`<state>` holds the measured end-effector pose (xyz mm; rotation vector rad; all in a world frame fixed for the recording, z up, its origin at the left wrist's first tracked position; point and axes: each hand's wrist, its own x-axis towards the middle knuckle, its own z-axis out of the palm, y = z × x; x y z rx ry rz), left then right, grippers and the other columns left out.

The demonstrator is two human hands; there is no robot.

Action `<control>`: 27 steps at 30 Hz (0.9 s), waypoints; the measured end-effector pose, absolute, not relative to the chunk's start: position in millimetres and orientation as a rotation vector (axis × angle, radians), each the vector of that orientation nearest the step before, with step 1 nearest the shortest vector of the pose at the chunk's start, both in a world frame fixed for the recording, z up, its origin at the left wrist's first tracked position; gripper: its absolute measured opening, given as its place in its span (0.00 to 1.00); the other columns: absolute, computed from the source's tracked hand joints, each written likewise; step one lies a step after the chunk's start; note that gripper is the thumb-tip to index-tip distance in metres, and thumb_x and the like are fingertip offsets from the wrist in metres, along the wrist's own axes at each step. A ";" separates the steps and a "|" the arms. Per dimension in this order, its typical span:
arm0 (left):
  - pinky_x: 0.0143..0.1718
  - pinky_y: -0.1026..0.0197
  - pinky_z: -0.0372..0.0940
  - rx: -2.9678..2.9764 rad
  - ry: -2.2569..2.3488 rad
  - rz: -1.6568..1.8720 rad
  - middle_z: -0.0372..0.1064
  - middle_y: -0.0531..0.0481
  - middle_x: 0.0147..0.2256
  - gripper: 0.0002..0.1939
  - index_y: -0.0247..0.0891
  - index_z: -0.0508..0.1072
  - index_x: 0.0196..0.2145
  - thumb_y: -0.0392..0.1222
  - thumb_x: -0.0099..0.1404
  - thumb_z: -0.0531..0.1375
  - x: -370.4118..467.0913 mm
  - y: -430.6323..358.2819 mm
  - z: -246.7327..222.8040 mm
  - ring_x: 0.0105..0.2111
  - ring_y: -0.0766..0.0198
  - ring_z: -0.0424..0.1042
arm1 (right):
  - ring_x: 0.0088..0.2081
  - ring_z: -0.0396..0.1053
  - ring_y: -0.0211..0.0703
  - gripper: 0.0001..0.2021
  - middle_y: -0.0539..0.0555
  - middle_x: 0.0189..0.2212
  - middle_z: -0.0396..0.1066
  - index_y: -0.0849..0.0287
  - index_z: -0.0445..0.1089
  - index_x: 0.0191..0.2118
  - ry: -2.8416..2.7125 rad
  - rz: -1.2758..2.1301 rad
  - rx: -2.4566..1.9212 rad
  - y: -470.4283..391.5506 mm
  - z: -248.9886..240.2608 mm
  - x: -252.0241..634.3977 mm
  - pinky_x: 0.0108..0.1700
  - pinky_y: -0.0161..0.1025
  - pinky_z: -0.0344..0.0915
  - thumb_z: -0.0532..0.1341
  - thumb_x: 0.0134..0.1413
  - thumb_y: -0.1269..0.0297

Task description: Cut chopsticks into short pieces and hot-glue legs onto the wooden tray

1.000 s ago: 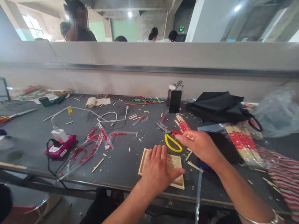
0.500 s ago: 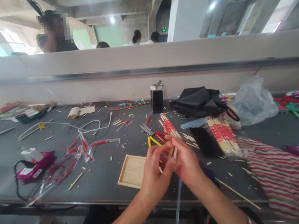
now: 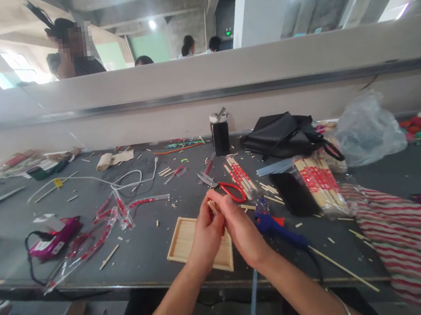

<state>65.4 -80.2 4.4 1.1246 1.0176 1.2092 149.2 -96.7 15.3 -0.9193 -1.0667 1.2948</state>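
Note:
My left hand [image 3: 209,225] and my right hand [image 3: 240,224] meet over a square tray of pale sticks [image 3: 183,240]. Their fingers are closed round short wooden sticks [image 3: 212,206], whose ends show between them; the rest is hidden. Just beyond my fingertips lie red-handled pliers [image 3: 232,189]. A blue glue gun [image 3: 282,230] rests to the right of my right hand, near a black phone [image 3: 293,194]. Wooden sticks with red wrapping [image 3: 240,174] lie behind the pliers.
Packaged sticks [image 3: 320,183], a striped cloth [image 3: 403,242], a black bag [image 3: 283,132] and a plastic bag [image 3: 367,131] occupy the right. White cable [image 3: 84,174], red-and-clear strips [image 3: 121,207] and a purple device [image 3: 57,238] lie left. People show beyond the partition.
Both hands have moved left over the tray, with the sticks between them. The glue gun and the pliers' red handles are now uncovered, and the view has shifted slightly.

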 end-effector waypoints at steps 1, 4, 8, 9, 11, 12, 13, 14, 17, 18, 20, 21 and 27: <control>0.22 0.69 0.56 1.037 0.970 1.189 0.65 0.54 0.28 0.17 0.37 0.69 0.46 0.39 0.58 0.59 62.9 -80.2 8.6 0.23 0.71 0.61 | 0.63 0.52 0.47 0.28 0.53 0.61 0.58 0.54 0.64 0.58 -1.102 1.308 -0.885 -98.6 17.8 148.3 0.64 0.48 0.47 0.49 0.61 0.41; 0.23 0.69 0.58 0.775 0.750 1.093 0.64 0.54 0.26 0.10 0.35 0.71 0.37 0.36 0.55 0.61 52.6 -77.4 21.0 0.22 0.72 0.63 | 0.61 0.57 0.48 0.23 0.53 0.59 0.62 0.52 0.66 0.56 -1.109 1.255 -0.798 -101.9 29.4 150.2 0.62 0.48 0.51 0.53 0.61 0.46; 0.39 0.61 0.67 0.485 0.533 1.114 0.69 0.49 0.33 0.13 0.34 0.70 0.42 0.33 0.58 0.57 35.7 -70.8 33.2 0.31 0.68 0.71 | 0.40 0.72 0.45 0.13 0.53 0.38 0.75 0.55 0.74 0.41 -0.982 0.987 -0.952 -97.5 38.6 164.9 0.45 0.42 0.68 0.61 0.56 0.53; 0.42 0.58 0.68 0.440 0.516 1.142 0.70 0.49 0.33 0.14 0.34 0.70 0.43 0.32 0.58 0.56 32.0 -69.9 35.3 0.31 0.67 0.71 | 0.34 0.72 0.42 0.12 0.52 0.32 0.75 0.56 0.74 0.37 -0.987 0.927 -1.023 -95.7 38.3 169.4 0.39 0.39 0.68 0.62 0.55 0.53; 0.46 0.55 0.67 0.399 0.490 1.178 0.70 0.50 0.32 0.14 0.34 0.70 0.43 0.32 0.58 0.54 26.4 -69.2 38.2 0.32 0.67 0.72 | 0.25 0.67 0.37 0.13 0.48 0.21 0.69 0.58 0.74 0.32 -1.049 0.887 -1.130 -93.1 35.8 176.3 0.32 0.35 0.66 0.62 0.55 0.53; 0.47 0.55 0.67 0.397 0.477 1.189 0.70 0.50 0.32 0.14 0.34 0.70 0.43 0.32 0.59 0.53 24.5 -69.3 39.1 0.32 0.67 0.72 | 0.22 0.64 0.36 0.14 0.47 0.18 0.66 0.58 0.73 0.30 -1.091 0.909 -1.161 -92.6 34.2 177.9 0.29 0.35 0.64 0.62 0.54 0.52; 0.49 0.54 0.66 0.400 0.463 1.196 0.70 0.50 0.32 0.14 0.35 0.70 0.43 0.32 0.59 0.53 23.4 -69.7 39.6 0.32 0.67 0.72 | 0.22 0.64 0.36 0.15 0.47 0.18 0.66 0.58 0.73 0.31 -1.131 0.957 -1.172 -92.6 32.6 177.9 0.28 0.34 0.64 0.63 0.53 0.50; 0.50 0.54 0.66 0.402 0.453 1.200 0.70 0.51 0.32 0.14 0.35 0.70 0.43 0.33 0.59 0.52 23.0 -70.3 39.7 0.33 0.67 0.73 | 0.24 0.65 0.37 0.15 0.48 0.21 0.68 0.58 0.73 0.34 -1.163 1.017 -1.166 -93.1 31.1 176.4 0.27 0.33 0.64 0.63 0.52 0.49; 0.51 0.54 0.66 0.401 0.465 1.214 0.72 0.50 0.33 0.15 0.34 0.70 0.45 0.32 0.60 0.53 25.6 -72.7 38.8 0.33 0.66 0.74 | 0.33 0.69 0.42 0.21 0.53 0.35 0.73 0.56 0.69 0.46 -1.290 1.245 -1.084 -95.5 28.0 165.5 0.26 0.32 0.65 0.65 0.49 0.50; 0.51 0.54 0.66 0.404 0.470 1.216 0.72 0.50 0.34 0.15 0.34 0.69 0.45 0.32 0.61 0.53 27.3 -73.5 38.1 0.35 0.66 0.74 | 0.33 0.69 0.41 0.20 0.53 0.35 0.73 0.56 0.69 0.46 -1.337 1.292 -1.073 -96.3 27.4 161.3 0.24 0.31 0.65 0.65 0.49 0.51; 0.51 0.55 0.66 0.426 0.471 1.213 0.73 0.48 0.37 0.14 0.34 0.69 0.46 0.32 0.62 0.54 30.5 -75.0 36.5 0.39 0.63 0.75 | 0.26 0.67 0.37 0.15 0.50 0.28 0.72 0.58 0.71 0.39 -1.409 1.294 -1.112 -97.2 26.7 155.2 0.20 0.30 0.61 0.64 0.50 0.54; 0.50 0.55 0.66 0.446 0.470 1.209 0.73 0.47 0.39 0.14 0.34 0.69 0.46 0.32 0.62 0.55 31.8 -75.6 35.8 0.40 0.61 0.75 | 0.23 0.65 0.36 0.13 0.49 0.25 0.71 0.59 0.71 0.35 -1.422 1.257 -1.155 -97.1 26.9 154.3 0.19 0.29 0.59 0.64 0.50 0.55; 0.35 0.62 0.68 0.628 0.491 1.303 0.73 0.43 0.40 0.08 0.34 0.68 0.41 0.33 0.62 0.58 31.7 -75.1 32.3 0.37 0.61 0.74 | 0.24 0.70 0.39 0.18 0.52 0.27 0.74 0.60 0.69 0.38 -1.477 0.575 -1.527 -79.9 30.3 188.4 0.22 0.32 0.62 0.53 0.59 0.49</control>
